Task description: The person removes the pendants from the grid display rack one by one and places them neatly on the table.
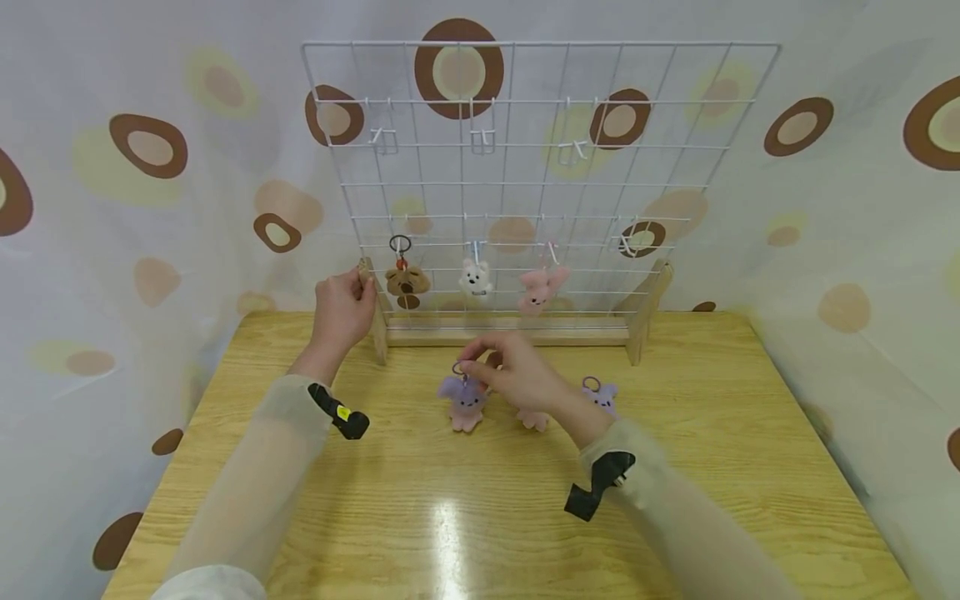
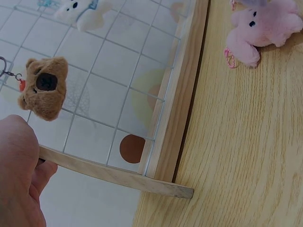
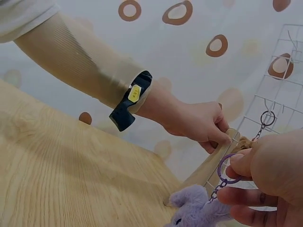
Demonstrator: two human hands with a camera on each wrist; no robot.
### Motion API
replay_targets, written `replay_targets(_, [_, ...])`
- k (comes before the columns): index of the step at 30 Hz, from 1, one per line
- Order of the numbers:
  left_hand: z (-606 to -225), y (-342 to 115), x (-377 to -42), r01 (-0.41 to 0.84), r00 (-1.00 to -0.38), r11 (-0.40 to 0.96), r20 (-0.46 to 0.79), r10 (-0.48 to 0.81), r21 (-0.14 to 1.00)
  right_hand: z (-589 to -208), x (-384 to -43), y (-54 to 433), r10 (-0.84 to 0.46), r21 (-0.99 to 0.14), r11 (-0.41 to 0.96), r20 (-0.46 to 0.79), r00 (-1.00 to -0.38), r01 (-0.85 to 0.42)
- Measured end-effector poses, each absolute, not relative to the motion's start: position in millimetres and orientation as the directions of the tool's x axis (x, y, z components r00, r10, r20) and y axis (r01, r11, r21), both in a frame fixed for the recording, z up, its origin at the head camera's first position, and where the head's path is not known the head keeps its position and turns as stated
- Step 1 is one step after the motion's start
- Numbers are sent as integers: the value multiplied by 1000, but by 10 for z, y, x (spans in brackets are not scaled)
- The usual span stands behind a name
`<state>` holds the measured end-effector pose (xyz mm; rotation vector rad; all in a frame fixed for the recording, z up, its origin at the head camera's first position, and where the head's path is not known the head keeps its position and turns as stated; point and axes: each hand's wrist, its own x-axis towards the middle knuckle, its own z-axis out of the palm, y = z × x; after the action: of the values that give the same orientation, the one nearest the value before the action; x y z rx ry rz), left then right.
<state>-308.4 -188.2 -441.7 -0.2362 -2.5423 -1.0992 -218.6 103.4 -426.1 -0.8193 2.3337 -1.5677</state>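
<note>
My left hand [image 1: 345, 310] grips the upper end of the wooden side post [image 2: 113, 174] at the left of a white wire grid rack [image 1: 442, 183]. With thumb and fingertips, my right hand [image 1: 525, 373] pinches the purple ring [image 3: 226, 169] of a purple plush keychain [image 1: 468, 390]. The plush hangs below the ring on a short chain, in front of the rack. Just under it shows a pink plush [image 2: 267, 23]. Partly hidden behind my right hand is another pink plush [image 1: 532, 419]. A second purple plush keychain [image 1: 602, 396] lies right of that hand.
On the lower row of the grid hang a brown bear keychain [image 1: 407, 283], a white bear keychain [image 1: 476, 277] and a pink plush keychain [image 1: 542, 290]. A lower right hook [image 1: 626, 243] and upper hooks [image 1: 482, 137] carry nothing. The rack stands on a wooden table [image 1: 375, 517].
</note>
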Motion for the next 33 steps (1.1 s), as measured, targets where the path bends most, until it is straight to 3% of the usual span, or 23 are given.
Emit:
replay_targets(10, [-4398,-1882,-3057,286,-924,678,383,8,677,-4293,-2162,851,-588,-903,253,141,-797,-347])
replay_targets(33, [-4395,-1869,-3051,294,-917,685,398,6,667,-4391,-1954,435,-665,-939,221,53,-745,-264])
